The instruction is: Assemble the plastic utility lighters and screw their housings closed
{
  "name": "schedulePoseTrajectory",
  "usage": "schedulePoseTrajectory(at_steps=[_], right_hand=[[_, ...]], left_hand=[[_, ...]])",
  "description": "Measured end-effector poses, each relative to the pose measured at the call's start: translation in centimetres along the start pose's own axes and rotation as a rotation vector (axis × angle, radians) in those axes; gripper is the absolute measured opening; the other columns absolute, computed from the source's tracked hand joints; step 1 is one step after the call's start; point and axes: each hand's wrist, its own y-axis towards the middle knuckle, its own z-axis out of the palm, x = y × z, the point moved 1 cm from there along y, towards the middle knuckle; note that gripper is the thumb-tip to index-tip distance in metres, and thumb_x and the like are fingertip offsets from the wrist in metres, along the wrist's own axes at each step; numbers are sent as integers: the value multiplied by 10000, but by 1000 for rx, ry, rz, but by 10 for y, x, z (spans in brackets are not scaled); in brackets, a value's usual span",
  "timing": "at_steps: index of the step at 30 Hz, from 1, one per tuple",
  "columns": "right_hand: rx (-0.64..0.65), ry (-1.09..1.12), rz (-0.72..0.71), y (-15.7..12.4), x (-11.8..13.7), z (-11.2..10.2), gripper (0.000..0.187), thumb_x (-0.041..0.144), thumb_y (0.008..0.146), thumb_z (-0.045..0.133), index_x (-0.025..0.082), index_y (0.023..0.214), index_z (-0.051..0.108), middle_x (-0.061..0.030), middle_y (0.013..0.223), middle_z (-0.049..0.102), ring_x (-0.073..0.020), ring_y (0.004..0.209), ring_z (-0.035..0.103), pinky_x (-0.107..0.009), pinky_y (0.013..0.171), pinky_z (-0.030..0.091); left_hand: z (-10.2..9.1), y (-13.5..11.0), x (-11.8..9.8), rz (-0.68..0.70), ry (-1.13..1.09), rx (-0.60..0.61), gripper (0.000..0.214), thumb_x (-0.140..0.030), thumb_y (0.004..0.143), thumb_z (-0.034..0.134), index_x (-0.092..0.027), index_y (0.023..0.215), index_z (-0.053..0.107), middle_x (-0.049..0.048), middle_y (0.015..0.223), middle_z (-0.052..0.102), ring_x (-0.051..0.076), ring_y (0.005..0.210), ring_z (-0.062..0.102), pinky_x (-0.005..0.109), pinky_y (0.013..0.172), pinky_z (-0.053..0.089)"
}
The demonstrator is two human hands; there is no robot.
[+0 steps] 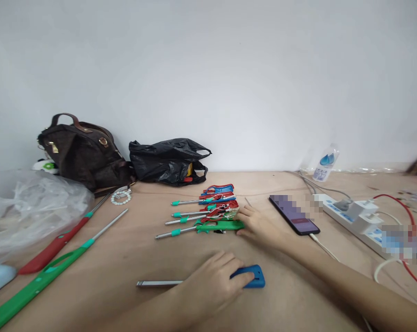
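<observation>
My left hand (213, 283) lies curled over a blue-handled lighter (251, 276) whose long metal tube (158, 283) points left on the table. My right hand (260, 226) rests with its fingers stretched against the handle ends of a row of several long lighters (208, 213), touching the green one (222, 226) at the front. Those lighters have green, red and blue handles and lie side by side, tubes pointing left.
A red long lighter (52, 249) and a green one (38, 283) lie at the left near a clear plastic bag (32, 207). A brown handbag (84, 154) and black bag (168, 161) stand by the wall. A phone (294, 214), power strip (356, 214) and bottle (325, 162) are at the right.
</observation>
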Motion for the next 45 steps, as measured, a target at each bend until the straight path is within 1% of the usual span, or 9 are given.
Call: schedulePoseTrajectory(at_steps=[7,13,17,22,28,32,37,42,45], right_hand=[[-212,-49,-80,-5,-8,10,217,129,935,403,149,944,619,-98,971,604,-191,879,598,-333,757,514],[-349,-17,45,-7,1,-15,217,146,938,400,159,846,596,-67,817,589,-166,733,575,-279,663,467],[-171,167,92,-6,12,-27,177,135,899,452,159,791,590,-34,755,585,-147,691,546,-246,618,416],[78,272,5,-10,20,-18,131,123,831,506,167,720,559,-1,722,562,-138,697,534,-239,635,386],[101,157,86,-12,18,-17,65,123,780,558,169,734,551,-13,752,570,-151,709,524,-258,636,389],[44,87,59,-11,11,-10,82,153,838,548,159,886,614,-72,950,591,-195,902,553,-319,770,435],[55,8,5,-12,3,9,114,207,877,553,173,944,639,-80,971,585,-220,918,556,-365,799,457],[20,-58,12,-12,5,9,114,219,905,515,169,886,615,-87,974,587,-229,897,553,-392,790,464],[0,-52,14,-12,8,5,106,222,904,519,172,865,603,-87,957,589,-223,895,553,-382,786,464]], left_hand=[[2,-2,-3,13,-14,5,223,-184,954,428,-211,1155,521,49,1010,617,193,839,551,308,742,424],[2,-4,-3,28,-21,3,268,-155,930,423,-191,1182,507,76,1080,610,210,880,554,332,783,430],[1,-4,-5,40,-14,-1,289,-128,909,427,-170,1182,512,85,1056,606,211,868,549,326,763,434],[1,-5,-5,40,20,-4,284,-130,908,436,-177,1172,530,79,1006,610,212,857,542,328,771,436],[5,-7,-6,47,37,-14,294,-117,913,424,-172,1183,526,100,1103,610,228,907,555,356,792,433],[2,-4,-6,21,-30,-32,282,-192,934,442,-158,1205,509,100,1109,624,237,912,568,368,783,449],[-22,-5,25,-101,-71,-102,250,-124,936,363,-148,1053,582,91,1050,655,220,984,580,342,866,453],[-39,-30,82,-455,58,15,223,-114,904,403,-159,939,619,85,977,655,237,907,603,368,804,483],[-35,-45,102,-503,-28,59,153,-159,880,508,-175,987,616,73,1023,652,239,979,588,368,852,476]])
